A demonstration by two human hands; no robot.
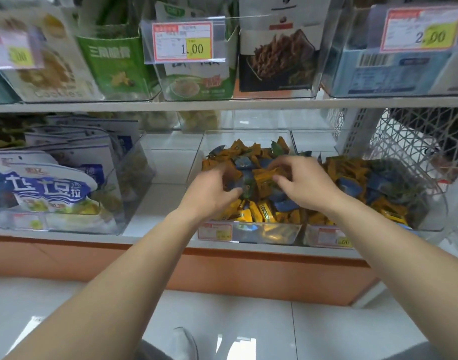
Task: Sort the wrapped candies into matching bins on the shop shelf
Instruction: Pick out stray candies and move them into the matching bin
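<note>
A clear plastic bin on the lower shelf holds a mixed heap of yellow-orange wrapped candies and blue wrapped candies. Both hands reach into this heap. My left hand has its fingers curled down among the candies, and its thumb touches a blue wrapper. My right hand has bent fingers pinching at wrappers near the middle of the heap; what it holds is hidden. A second clear bin to the right holds the same mix of yellow-orange and blue candies.
A clear bin of blue-and-white snack bags stands at the left. A bare stretch of white shelf lies between it and the candy bins. The upper shelf carries boxed snacks and price tags. A white lattice basket sits far right.
</note>
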